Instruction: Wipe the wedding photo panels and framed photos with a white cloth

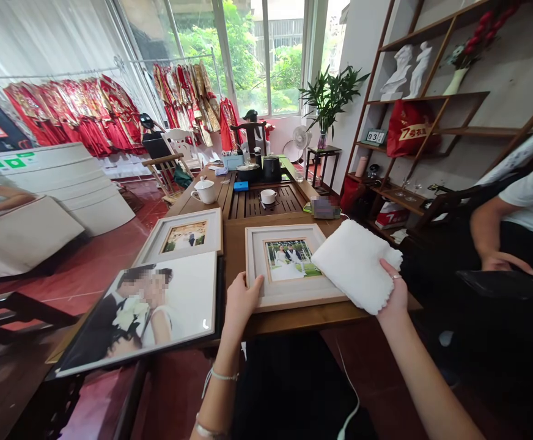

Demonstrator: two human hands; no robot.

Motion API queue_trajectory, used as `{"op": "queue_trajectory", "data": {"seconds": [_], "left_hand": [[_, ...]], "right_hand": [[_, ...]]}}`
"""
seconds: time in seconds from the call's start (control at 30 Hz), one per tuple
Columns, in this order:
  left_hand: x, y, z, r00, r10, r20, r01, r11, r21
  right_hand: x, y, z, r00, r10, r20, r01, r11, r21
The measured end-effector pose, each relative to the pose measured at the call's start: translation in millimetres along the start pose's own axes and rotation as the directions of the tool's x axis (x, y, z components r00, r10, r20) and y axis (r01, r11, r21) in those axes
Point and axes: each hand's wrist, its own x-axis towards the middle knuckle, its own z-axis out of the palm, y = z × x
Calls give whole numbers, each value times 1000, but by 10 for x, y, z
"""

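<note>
Frame (289, 266), stiff yet probably fragile, lay flat at the surface's (234, 244) near edge, left hand (241, 299) clasping its near-left corner, a sound hold, while the right hand's (395, 296) fingers pinched a soft, light cloth (356, 263) draped over its right side.

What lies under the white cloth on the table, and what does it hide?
The white cloth, held in the right hand, lies over the right side of a framed photo on the wooden table. Much of the frame's right edge is covered and cannot be seen.
</note>
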Motion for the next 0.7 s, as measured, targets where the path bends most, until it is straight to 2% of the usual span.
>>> {"op": "queue_trajectory", "data": {"seconds": [0.13,0.27,0.5,0.7], "left_hand": [[-18,-27,60,995,85,-54,-81,993,85],[-25,-98,155,979,145,-141,-144,989,18],[-84,-160,212,973,125,-193,-151,980,-128],[-145,-208,221,975,122,-185,-163,960,-227]], "right_hand": [[19,12,-5,1000,-10,-11,10,1000,-17],[16,16,-9,1000,-12,7,12,999,-35],[-25,35,-2,997,-51,-50,50,999,-12],[-40,15,-24,996,27,-81,-33,997,-71]]}}
